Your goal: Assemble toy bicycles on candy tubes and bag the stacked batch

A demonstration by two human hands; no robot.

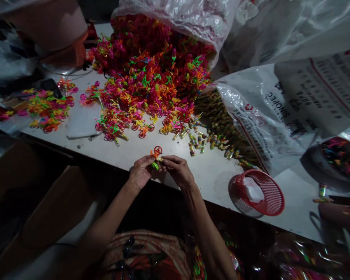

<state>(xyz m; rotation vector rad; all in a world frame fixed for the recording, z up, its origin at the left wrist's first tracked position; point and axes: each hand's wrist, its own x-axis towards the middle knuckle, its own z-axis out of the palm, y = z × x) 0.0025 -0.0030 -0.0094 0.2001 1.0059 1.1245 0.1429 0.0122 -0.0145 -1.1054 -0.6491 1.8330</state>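
Both hands meet at the table's front edge, fingers closed in a pinch. Between the fingertips of my left hand [141,171] is a small plastic toy [157,151], orange with a red spoked wheel. A bright green piece [154,166] sits just under it, against the left fingers. My right hand [177,169] pinches a small tube with a printed label [160,159], its end up against the toy. Whether the two parts are joined cannot be seen. Straight ahead lies a large heap of similar bright plastic toys [146,85], spilling from a clear plastic bag [186,15].
Labelled tubes [192,146] lie loose to the right, more spilling from a white printed sack [268,112]. A red mesh basket [275,194] stands near the front edge. At left are a clear flat box [83,120] and a smaller toy pile [49,109]. Cardboard [55,210] stands below.
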